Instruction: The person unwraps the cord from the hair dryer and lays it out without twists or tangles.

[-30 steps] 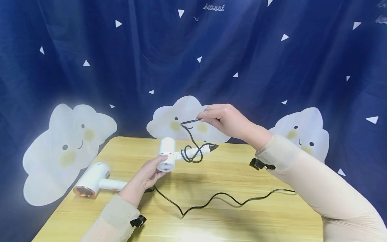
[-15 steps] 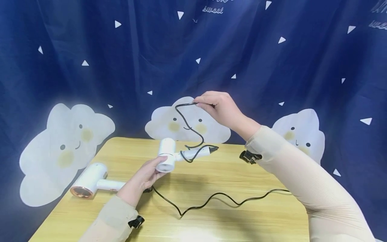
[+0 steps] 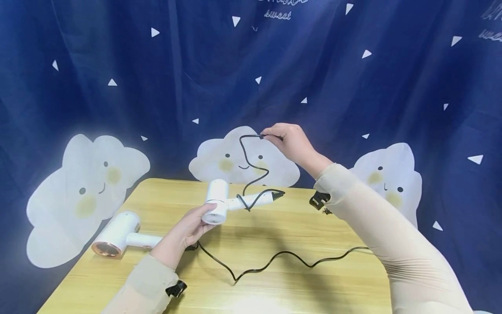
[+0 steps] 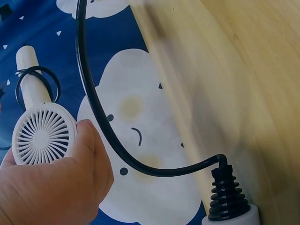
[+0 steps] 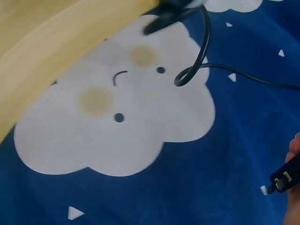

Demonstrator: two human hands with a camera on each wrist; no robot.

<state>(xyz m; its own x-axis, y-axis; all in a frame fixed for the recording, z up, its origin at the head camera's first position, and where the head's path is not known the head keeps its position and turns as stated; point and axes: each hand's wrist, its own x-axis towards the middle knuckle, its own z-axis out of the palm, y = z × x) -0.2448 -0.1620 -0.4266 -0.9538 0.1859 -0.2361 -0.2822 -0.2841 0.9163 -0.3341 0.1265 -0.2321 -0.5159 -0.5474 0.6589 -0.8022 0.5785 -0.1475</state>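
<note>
My left hand (image 3: 192, 226) grips a white hair dryer (image 3: 217, 194) by its round body, above the table. Its slatted grille (image 4: 42, 136) faces the left wrist camera, and the handle points right. A black power cord (image 3: 267, 171) loops round the handle and rises to my right hand (image 3: 292, 140), raised at upper right. There the fingers pinch the cord's end. In the right wrist view, a black plug (image 5: 285, 178) shows at that hand's edge. Most of the left fingers are hidden beneath the dryer.
On the wooden table (image 3: 313, 288), a second white hair dryer (image 3: 121, 235) with a copper-coloured rim lies left of my left forearm. Its black cord (image 3: 288, 252) winds rightward across the tabletop. A blue curtain (image 3: 333, 78) with cloud prints hangs behind.
My right hand has risen and drawn the cord upward. Several coils round the handle have come down to a looser loop. My left hand and the dryer have hardly moved.
</note>
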